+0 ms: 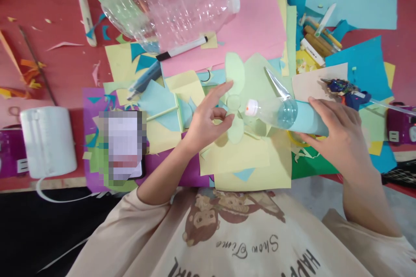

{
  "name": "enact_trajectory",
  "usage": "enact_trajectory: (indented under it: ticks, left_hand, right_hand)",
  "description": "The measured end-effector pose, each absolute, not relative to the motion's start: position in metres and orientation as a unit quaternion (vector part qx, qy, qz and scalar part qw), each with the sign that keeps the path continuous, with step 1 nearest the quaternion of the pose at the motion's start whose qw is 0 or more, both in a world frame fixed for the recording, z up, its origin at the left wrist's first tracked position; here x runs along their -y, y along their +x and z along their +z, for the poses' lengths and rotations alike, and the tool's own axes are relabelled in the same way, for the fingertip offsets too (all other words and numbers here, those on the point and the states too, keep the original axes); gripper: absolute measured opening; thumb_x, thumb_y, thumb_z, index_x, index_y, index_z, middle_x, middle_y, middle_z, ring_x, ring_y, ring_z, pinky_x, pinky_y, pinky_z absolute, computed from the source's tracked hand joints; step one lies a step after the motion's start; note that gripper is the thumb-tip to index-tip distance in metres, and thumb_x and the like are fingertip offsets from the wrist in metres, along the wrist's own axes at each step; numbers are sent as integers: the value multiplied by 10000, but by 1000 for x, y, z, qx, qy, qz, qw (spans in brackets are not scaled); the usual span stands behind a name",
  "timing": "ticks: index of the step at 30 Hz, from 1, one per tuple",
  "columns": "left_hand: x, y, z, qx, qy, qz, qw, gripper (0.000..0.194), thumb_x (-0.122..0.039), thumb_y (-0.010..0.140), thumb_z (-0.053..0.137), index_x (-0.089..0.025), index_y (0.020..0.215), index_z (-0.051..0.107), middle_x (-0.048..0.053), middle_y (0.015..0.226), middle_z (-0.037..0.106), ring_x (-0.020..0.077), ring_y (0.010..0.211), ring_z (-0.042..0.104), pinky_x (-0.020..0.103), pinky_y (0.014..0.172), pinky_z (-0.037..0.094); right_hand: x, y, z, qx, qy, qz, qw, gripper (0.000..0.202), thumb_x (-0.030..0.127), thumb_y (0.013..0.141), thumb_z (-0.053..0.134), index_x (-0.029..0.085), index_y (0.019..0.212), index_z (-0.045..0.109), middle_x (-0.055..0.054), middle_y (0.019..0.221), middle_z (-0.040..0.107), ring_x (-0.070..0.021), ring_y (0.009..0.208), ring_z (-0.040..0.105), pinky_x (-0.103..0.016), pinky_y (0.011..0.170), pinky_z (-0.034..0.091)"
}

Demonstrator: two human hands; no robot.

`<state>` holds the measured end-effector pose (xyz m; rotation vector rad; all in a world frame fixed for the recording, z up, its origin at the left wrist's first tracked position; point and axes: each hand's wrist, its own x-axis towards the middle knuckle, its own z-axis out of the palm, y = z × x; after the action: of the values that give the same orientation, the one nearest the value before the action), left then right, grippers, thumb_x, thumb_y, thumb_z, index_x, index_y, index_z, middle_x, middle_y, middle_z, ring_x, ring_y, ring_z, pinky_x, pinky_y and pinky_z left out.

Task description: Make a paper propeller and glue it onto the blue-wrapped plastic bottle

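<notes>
- The left hand [208, 119] is reaching to a pale green propeller [233, 102], its grip spread, index fingertip and thumb tip lying near the hub, well apart from each other.
- The right hand [342, 132] is gripping a clear bottle [287, 112] wrapped in light blue, its grip pinching the wrapped end between thumb and fingers.
- The bottle is lying sideways, its white cap [251, 107] pointing at the propeller; whether the two are touching, I cannot tell.
- The propeller is sitting between the left hand and the cap, above yellow paper [247, 173].
- A pointed silver blade [278, 84] is showing just beside the bottle.
- Beyond the hands, a marker [183, 47] and clear bottles [195, 15] are lying on pink paper [256, 21].
- A phone [125, 145] and a white case [48, 143] are resting farther left on the red worktop [58, 4].
</notes>
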<state>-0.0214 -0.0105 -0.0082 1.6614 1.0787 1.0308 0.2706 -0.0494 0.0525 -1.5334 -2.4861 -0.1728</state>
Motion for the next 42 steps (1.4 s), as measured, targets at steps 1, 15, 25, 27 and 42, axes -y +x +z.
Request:
enact_trajectory:
  ticks: [1,15,25,27,42]
  left_hand:
    - [11,-21,-8,-430,671,412,442,649,-106,812,553,-338,1403,418,112,1466,436,-25,541,505,154,590,514]
    - [13,-19,-3,-408,686,389,460,647,-89,813,546,-324,1402,418,112,1443,460,-31,537,484,150,605,520]
    - [14,-19,-2,-417,689,373,460,624,-100,815,538,-293,1397,421,136,1451,451,-29,539,490,160,612,522]
    - [14,-18,-2,-418,690,371,460,623,-99,814,538,-289,1396,423,136,1449,452,-30,537,482,161,617,524]
    - [15,-17,-5,-412,736,372,388,659,-71,803,532,-302,1410,419,120,1415,491,-16,541,528,173,638,536]
  right_hand:
    - [51,271,52,846,-519,-59,108,637,234,751,751,81,1320,511,-207,1186,656,-367,1049,640,-490,927,511]
    - [52,271,51,844,-522,-60,107,595,254,771,737,90,1301,522,-210,1182,657,-363,1047,641,-480,927,512]
    - [51,270,50,850,-514,-58,104,589,245,777,723,105,1309,513,-193,1189,659,-370,1053,642,-497,913,517]
    - [51,270,49,850,-512,-62,103,597,248,780,719,116,1320,502,-188,1191,660,-368,1051,642,-500,909,518]
    - [48,260,57,851,-515,-85,52,579,237,823,646,147,1359,447,-155,1209,649,-332,1088,612,-451,919,480]
